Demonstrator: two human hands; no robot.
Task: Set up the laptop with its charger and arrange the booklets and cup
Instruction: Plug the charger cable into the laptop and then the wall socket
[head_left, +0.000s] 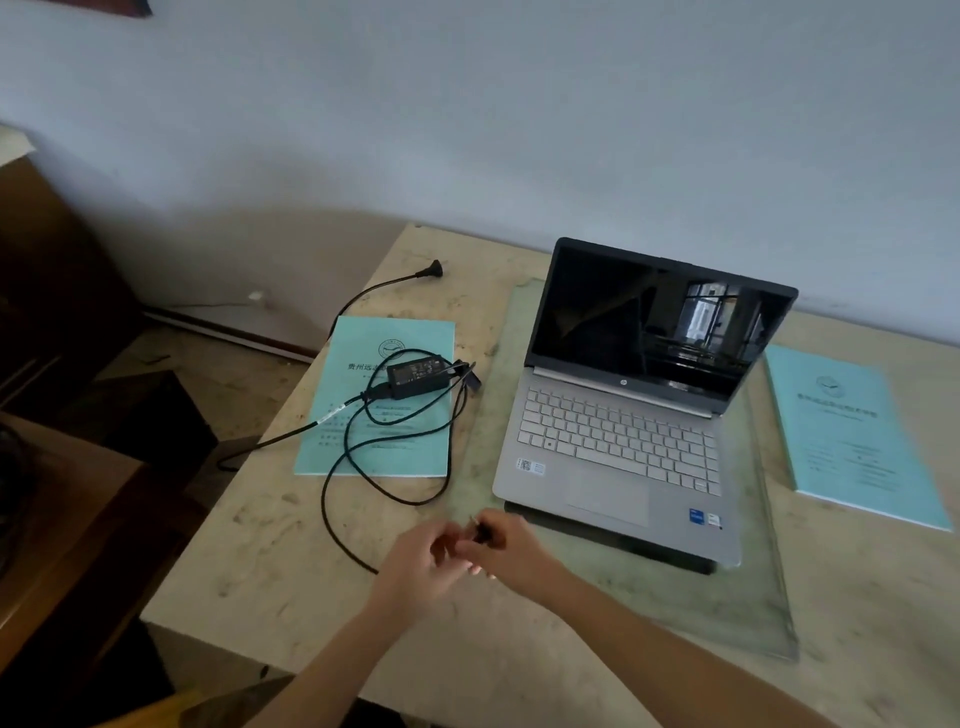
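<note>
A silver laptop (623, 441) stands open with a dark screen on a glass sheet (727, 587) on the table. Left of it, a teal booklet (358, 447) lies flat with the black charger brick (418, 373) on top. The charger's cable (332, 514) loops across the table toward my hands. My left hand (421, 561) and my right hand (511, 545) meet near the laptop's front left corner and pinch the small plug end of the cable (480, 527). A second teal booklet (847, 436) lies right of the laptop. No cup is in view.
The wall plug (434, 269) of the charger lies near the table's far left corner. A dark wooden cabinet (57, 519) stands left of the table, and the wall (467, 130) runs behind it. The table edge (208, 623) is close at my lower left.
</note>
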